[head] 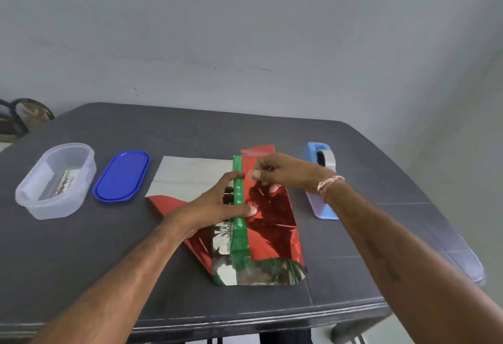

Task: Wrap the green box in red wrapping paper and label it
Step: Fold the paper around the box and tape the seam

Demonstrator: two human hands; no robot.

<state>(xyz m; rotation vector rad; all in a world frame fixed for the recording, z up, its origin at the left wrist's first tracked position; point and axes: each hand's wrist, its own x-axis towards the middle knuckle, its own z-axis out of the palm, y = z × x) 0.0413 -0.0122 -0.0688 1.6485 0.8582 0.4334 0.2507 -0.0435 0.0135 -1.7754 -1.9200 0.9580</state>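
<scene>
The green box (239, 223) lies at the middle of the dark surface (109, 248), half covered. Shiny red wrapping paper (272, 223) is folded over its 3 o'clock side, leaving one long green edge with white print bare. The paper's silvery back shows at 10 and 6 o'clock. The left hand (217, 204) grips the box along that edge, thumb pressing the red flap down. The right hand (283, 172) pinches a clear tape strip (249, 173) over the edge toward 12 o'clock. A blue tape dispenser (322, 158) sits at 3 o'clock. A blue lid (121, 176) and a clear container (40, 207) sit at 9 o'clock.
</scene>
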